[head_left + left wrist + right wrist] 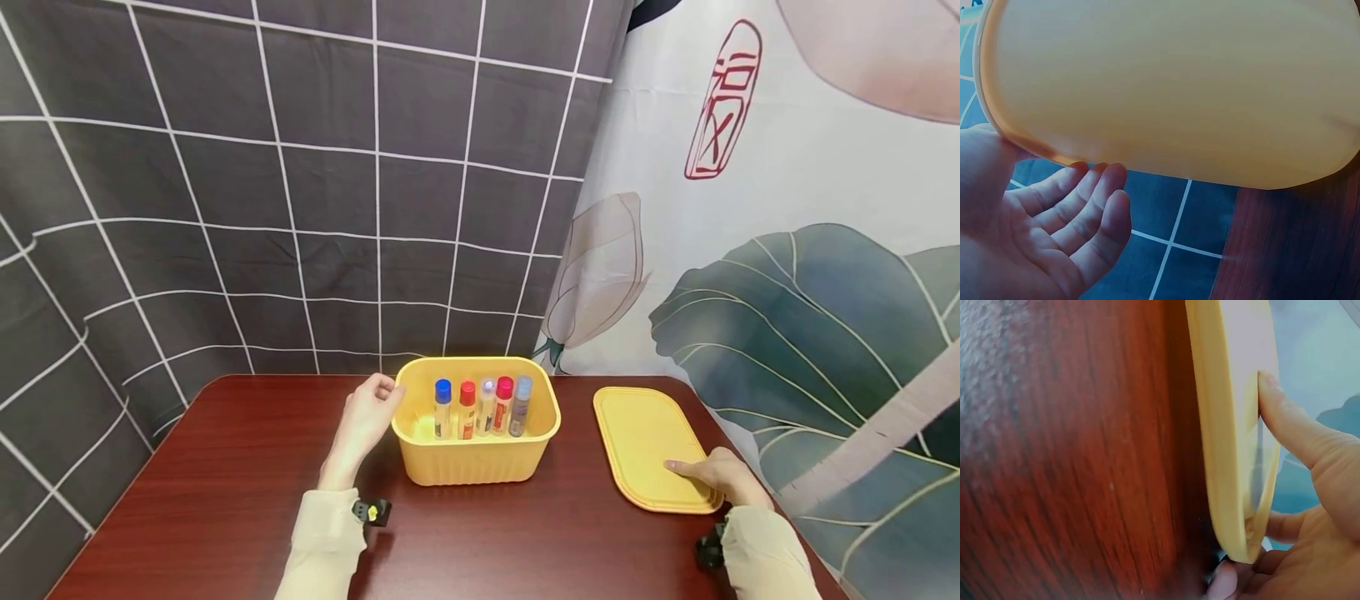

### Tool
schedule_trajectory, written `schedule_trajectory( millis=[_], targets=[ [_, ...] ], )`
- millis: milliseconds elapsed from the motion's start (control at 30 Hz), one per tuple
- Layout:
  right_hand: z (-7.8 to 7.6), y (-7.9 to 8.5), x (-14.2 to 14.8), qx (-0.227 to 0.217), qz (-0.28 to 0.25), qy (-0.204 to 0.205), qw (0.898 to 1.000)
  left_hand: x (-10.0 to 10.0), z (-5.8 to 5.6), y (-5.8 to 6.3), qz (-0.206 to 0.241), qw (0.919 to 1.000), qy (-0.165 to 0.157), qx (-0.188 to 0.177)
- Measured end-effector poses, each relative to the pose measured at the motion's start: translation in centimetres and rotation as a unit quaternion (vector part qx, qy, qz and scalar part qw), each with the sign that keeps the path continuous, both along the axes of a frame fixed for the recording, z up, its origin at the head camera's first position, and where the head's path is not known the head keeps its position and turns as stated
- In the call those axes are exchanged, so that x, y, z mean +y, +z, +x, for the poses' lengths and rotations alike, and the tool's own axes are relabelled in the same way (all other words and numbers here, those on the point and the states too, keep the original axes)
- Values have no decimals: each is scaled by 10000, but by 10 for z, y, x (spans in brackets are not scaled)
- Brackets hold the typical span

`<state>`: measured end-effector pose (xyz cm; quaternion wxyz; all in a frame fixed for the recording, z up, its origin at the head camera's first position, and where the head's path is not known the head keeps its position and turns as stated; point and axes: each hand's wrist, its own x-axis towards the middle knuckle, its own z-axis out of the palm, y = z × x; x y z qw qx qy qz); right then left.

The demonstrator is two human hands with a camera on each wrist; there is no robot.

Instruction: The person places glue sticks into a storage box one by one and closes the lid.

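Observation:
A yellow plastic bin point(474, 462) stands at the table's back edge. Several upright glue-stick-like tubes are inside it, among them a blue-capped tube point(443, 408) and a red-capped tube point(467, 410). My left hand point(367, 421) grips the bin's left rim; in the left wrist view the thumb passes over the rim, partly hidden, with curled fingers against the outer wall point(1172, 94). To the right lies a flat yellow lid point(648, 446). My right hand point(723, 475) holds its near right corner, thumb on the top face and fingers at the edge and underneath.
Both things rest on a dark red wooden table point(247, 483). Behind it hangs a grey cloth with white grid lines point(322, 192). A white curtain with a leaf print point(795, 325) borders the table's right side, close to my right hand.

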<state>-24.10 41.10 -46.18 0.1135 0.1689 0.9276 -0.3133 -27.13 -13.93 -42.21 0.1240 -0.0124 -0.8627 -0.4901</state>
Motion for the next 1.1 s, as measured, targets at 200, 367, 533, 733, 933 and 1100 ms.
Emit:
schedule_trajectory(
  millis=[200, 367, 533, 733, 933, 1100],
  targets=[
    [3, 3, -2, 6, -518, -230, 9984, -1, 0, 0, 1, 10000, -24, 51],
    [3, 9, -6, 155, -872, -374, 9954, -1, -1, 0, 24, 10000, -11, 26],
    [3, 11, -5, 418, -976, -485, 9932, -1, 0, 1, 65, 10000, -39, -54],
    [8, 20, -12, 805, -1254, -459, 9878, -1, -1, 0, 75, 9999, -32, -67],
    [13, 34, -18, 1088, -1895, -486, 9746, -1, 0, 1, 43, 9999, -15, -103],
    [18, 45, -22, 1275, -2214, -522, 9654, 0, 1, 3, -7, 10000, 5, -76]
  ],
)
